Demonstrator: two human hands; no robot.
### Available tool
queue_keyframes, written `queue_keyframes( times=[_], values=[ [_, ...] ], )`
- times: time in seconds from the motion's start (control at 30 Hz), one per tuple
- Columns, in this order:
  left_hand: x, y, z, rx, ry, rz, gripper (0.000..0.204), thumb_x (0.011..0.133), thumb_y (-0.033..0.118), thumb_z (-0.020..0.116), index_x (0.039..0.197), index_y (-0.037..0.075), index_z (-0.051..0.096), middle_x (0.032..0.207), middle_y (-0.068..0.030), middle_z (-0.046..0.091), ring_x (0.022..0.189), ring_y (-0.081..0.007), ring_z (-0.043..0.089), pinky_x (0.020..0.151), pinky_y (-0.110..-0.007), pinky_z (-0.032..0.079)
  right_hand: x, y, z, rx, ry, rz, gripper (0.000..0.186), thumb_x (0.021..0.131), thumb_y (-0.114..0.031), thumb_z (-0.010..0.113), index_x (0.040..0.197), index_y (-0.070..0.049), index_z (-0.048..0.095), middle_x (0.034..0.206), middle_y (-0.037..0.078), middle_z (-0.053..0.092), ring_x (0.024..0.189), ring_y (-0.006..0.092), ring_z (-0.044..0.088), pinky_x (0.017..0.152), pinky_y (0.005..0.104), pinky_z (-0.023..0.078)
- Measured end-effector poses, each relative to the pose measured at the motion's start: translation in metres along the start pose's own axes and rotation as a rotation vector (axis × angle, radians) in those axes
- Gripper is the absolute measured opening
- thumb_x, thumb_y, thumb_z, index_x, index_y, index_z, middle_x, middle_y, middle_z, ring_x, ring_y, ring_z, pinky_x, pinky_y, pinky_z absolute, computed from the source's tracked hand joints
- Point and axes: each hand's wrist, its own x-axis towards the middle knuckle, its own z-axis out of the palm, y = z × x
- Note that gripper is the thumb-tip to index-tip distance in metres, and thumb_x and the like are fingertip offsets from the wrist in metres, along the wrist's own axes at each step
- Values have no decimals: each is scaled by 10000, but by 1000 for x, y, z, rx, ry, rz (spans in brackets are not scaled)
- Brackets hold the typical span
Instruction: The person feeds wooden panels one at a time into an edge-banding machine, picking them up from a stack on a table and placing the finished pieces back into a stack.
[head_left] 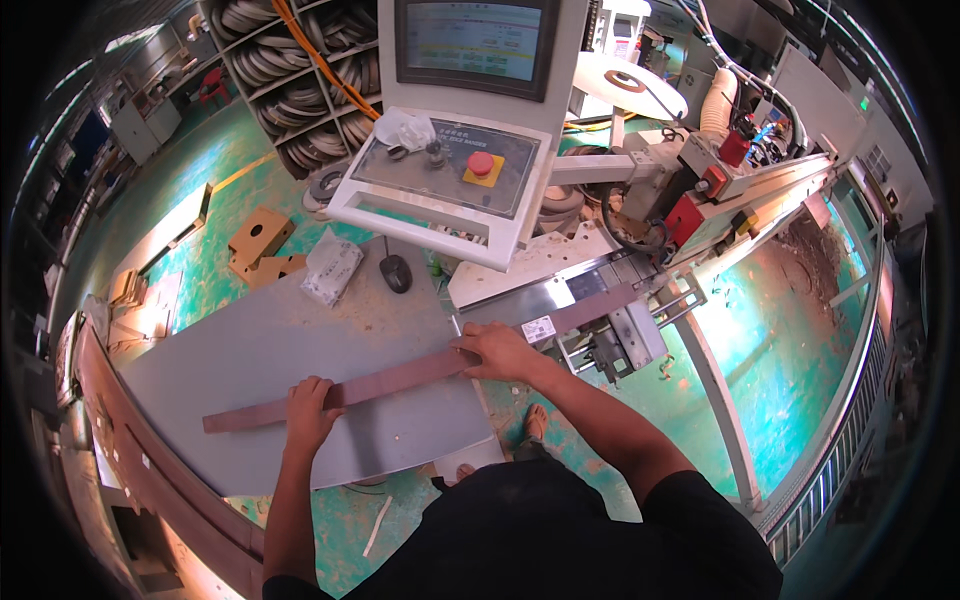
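A long, narrow reddish-brown board [400,376] slants from the grey tabletop [270,345] at the left up onto the machine's metal feed bed [560,290] at the right. My left hand [312,408] is closed round the board toward its left end, fingers over the far edge. Near the middle, my right hand [495,352] grips the same board, thumb and fingers bent over it. A white printed label [538,329] sticks to the board just right of my right hand. The board's far right end lies at the machine's inlet.
Above the table stands a control panel [450,165] with a red stop button [481,163] and a screen [472,45]. A black mouse [396,274] and a plastic-wrapped packet [332,267] lie on the table. Rolled banding fills a rack [310,90]. Brown panels [150,480] lean at the left.
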Motion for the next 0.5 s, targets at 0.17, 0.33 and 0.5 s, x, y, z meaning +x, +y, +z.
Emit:
queue_keyframes(
  times=[0.17, 0.33, 0.5],
  values=[
    [11, -6, 33, -18, -49, -76, 600, 653, 214, 934, 1179, 73, 683, 1129, -115, 660, 1066, -347, 627, 920, -461, 463, 6, 26, 30, 14, 143, 47, 508, 806, -292, 851, 1268, -148, 694, 1169, 80, 668, 1179, 296, 644, 1048, 461, 447],
    [38, -4, 52, -34, -5, -15, 598, 668, 232, 923, 1188, 59, 685, 1128, -129, 661, 1058, -365, 624, 928, -468, 463, -13, 39, 34, -20, 450, 110, 402, 872, -242, 805, 1242, -133, 690, 1223, 80, 678, 1186, 315, 644, 1041, 465, 460],
    [58, -6, 63, -53, 10, 7, 575, 696, 234, 911, 1195, 59, 684, 1112, -142, 661, 1056, -383, 621, 932, -474, 466, -53, 34, 21, 91, 543, 736, 294, 1009, -357, 684, 1015, -66, 726, 1004, 89, 740, 882, 338, 727, 774, 463, 572]
  ],
)
